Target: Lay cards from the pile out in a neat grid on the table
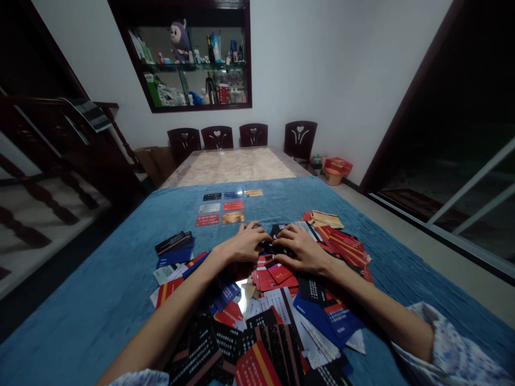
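Note:
A big loose pile of cards [277, 316], red, blue, black and white, covers the near part of the blue cloth [100, 300]. My left hand [243, 245] and my right hand [300, 247] meet at the pile's far edge, fingers curled round a small stack of black cards [273, 246] held between them. Beyond the hands, several single cards [225, 209] lie sorted in neat rows. A small stack of dark cards [175, 244] sits to the left of the pile.
The blue cloth covers the near end of a long table; its bare pale top [237, 166] runs to several dark chairs [217, 136] at the wall. A glass cabinet [189, 59] hangs above. A staircase [48, 161] is on the left, a red basket [338, 167] far right.

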`<control>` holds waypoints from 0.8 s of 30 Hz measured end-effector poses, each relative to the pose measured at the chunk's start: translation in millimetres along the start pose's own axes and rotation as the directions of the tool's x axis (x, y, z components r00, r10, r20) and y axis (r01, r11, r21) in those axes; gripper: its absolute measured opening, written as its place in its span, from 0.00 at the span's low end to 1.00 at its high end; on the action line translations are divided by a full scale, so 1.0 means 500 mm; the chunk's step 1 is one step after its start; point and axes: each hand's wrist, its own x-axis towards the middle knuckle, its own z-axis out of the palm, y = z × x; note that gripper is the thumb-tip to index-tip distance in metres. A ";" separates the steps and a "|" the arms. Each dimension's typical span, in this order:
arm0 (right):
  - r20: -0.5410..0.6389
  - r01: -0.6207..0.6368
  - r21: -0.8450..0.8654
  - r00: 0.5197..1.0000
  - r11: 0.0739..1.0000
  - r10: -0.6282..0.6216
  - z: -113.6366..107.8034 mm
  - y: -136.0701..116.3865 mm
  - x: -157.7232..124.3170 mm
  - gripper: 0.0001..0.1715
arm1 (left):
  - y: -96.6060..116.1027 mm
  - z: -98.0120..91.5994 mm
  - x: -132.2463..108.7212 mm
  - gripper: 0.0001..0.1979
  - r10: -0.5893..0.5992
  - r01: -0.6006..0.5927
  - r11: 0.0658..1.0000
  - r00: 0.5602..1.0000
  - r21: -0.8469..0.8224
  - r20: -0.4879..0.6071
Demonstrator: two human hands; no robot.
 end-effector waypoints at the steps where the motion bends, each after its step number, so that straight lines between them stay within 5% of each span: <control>1: -0.006 0.003 0.001 1.000 1.000 -0.003 0.000 0.000 0.000 0.19 | 0.000 -0.004 -0.001 0.20 0.003 -0.003 1.000 1.000 -0.002 0.005; 15: -0.260 0.078 -0.176 0.958 0.981 -0.122 0.013 0.019 0.020 0.15 | -0.031 -0.024 -0.001 0.12 0.097 -0.103 0.990 0.993 -0.097 -0.063; 24: -0.303 0.000 -0.101 0.952 0.995 -0.031 0.020 0.036 0.034 0.14 | -0.062 -0.012 0.004 0.10 0.046 -0.090 0.965 0.983 -0.245 -0.178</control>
